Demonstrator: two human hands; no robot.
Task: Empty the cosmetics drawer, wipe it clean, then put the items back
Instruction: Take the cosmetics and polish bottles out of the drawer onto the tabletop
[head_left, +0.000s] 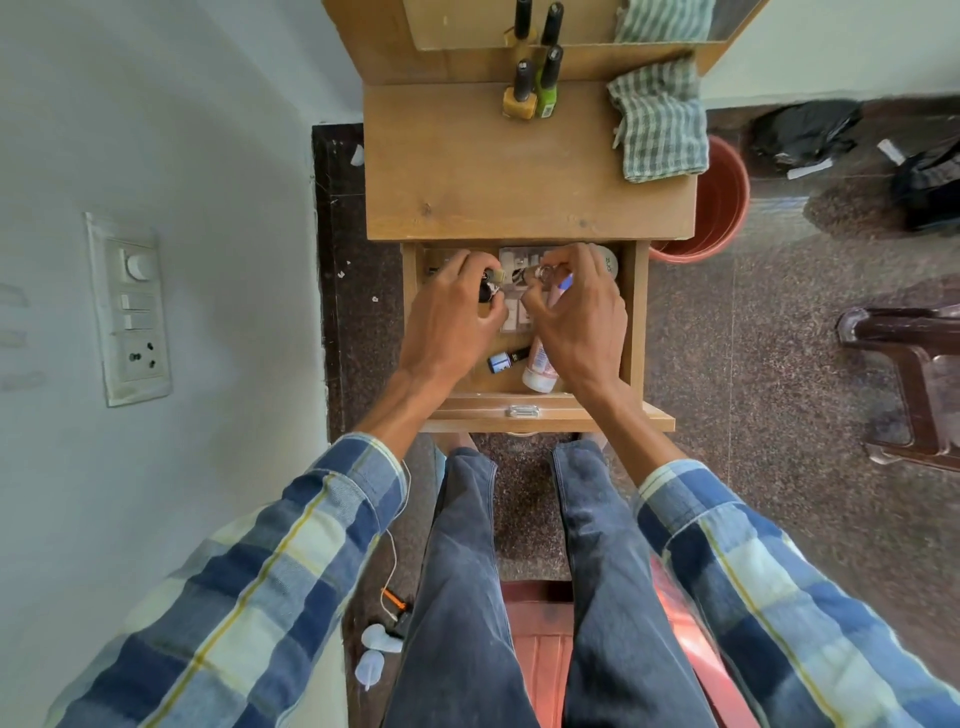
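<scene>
In the open drawer (638, 312) under the wooden tabletop (519, 171), both hands are down among the cosmetics. Left hand (452, 317) is closed around a small dark bottle (487, 289) with a pale cap, near the back left. Right hand (576, 306) pinches a small clear bottle (543, 273) between fingertips, just beside the left one. Still lying on the drawer floor: a small blue bottle (500, 361), a white tube (540, 369) by the front wall, pale flat packets (514, 312) mid-drawer, a round compact (608, 262) at the back right, half hidden by the wrist.

Judgement: emptying stage, early; two nail polish bottles (532, 91) already stand upright at the tabletop's rear, checked cloth (660, 124) to their right, untouched.

To do it well: lift both bottles straight up to clear the drawer's back edge, keep caps upward, set them beside the standing polishes. Leave the cloth uncovered. Loose packets are probably best gathered last, as a stack.
</scene>
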